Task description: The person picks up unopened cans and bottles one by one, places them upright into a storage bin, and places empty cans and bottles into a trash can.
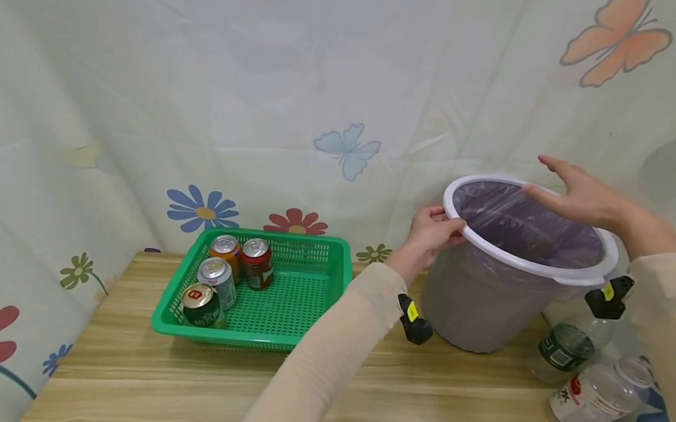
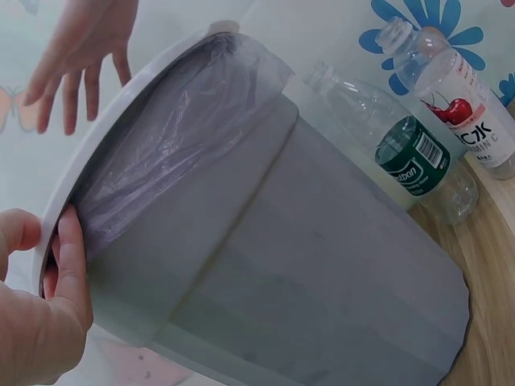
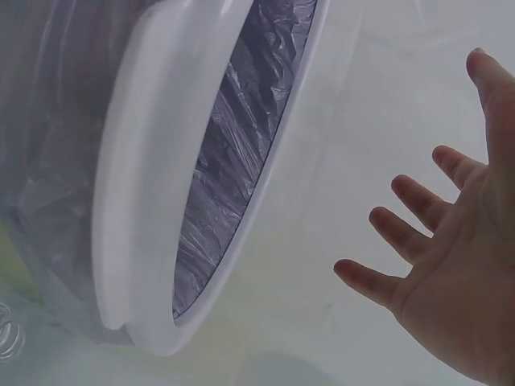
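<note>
A grey trash can (image 1: pixel 472 305) with a white rim ring stands at the right of the table, tilted in the head view. Its purple-grey plastic bag (image 1: pixel 491 212) lines the inside and folds out under the ring. At the left side of the rim, my left hand (image 1: pixel 430 234) grips it, thumb on top and fingers tucked beneath, as the left wrist view (image 2: pixel 48 305) also shows. My right hand (image 1: pixel 592 196) hovers over the can's far right side, fingers spread and holding nothing. In the right wrist view that hand (image 3: pixel 451 265) is apart from the rim.
A green plastic basket (image 1: pixel 339 283) sits at the left with several drink cans (image 1: pixel 258 264) along its left side. Right of the trash can are a green-labelled bottle (image 1: pixel 570 345) and a bottle with a cherry label (image 1: pixel 596 396). A flowered curtain (image 1: pixel 251 100) hangs behind.
</note>
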`<state>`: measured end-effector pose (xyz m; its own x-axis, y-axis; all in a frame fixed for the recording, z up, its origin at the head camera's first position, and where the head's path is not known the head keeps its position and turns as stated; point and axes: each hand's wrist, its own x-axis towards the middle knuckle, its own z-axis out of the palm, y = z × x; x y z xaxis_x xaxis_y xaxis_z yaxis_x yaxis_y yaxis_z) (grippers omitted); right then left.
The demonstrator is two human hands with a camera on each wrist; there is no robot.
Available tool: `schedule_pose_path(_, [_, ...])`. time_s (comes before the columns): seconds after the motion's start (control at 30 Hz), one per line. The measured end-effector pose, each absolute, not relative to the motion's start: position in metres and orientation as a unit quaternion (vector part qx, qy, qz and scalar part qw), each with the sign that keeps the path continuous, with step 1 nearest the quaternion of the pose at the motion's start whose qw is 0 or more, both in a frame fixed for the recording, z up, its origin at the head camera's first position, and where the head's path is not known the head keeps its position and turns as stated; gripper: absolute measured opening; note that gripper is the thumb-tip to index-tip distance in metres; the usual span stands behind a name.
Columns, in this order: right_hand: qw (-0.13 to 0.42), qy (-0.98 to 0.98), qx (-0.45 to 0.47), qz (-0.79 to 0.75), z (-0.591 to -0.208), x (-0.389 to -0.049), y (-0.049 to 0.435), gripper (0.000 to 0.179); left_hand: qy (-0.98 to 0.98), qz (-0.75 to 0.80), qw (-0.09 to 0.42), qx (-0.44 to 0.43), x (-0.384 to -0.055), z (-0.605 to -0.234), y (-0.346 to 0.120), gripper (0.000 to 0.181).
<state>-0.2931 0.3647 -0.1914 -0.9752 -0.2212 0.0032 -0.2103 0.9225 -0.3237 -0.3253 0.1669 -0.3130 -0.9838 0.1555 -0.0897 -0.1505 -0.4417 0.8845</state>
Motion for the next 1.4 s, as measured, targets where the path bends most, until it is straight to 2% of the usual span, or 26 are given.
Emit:
schedule_pose_path(0.6, [-0.058, 0.976, -0.127, -0.165, -0.197, -0.263, 0.375, 0.064, 0.514, 0.854, 0.083, 0.001, -0.327, -0.315, 0.172, 0.034])
schedule_pose_path(0.93, [-0.153, 0.968, -0.146, -0.134, -0.211, -0.250, 0.374, 0.050, 0.508, 0.857, 0.084, -0.001, -0.327, -0.317, 0.175, 0.035])
schedule_pose_path(1.4, [-0.210, 0.960, -0.135, -0.130, -0.221, -0.223, 0.381, 0.034, 0.512, 0.854, 0.085, 0.002, -0.326, -0.314, 0.175, 0.036])
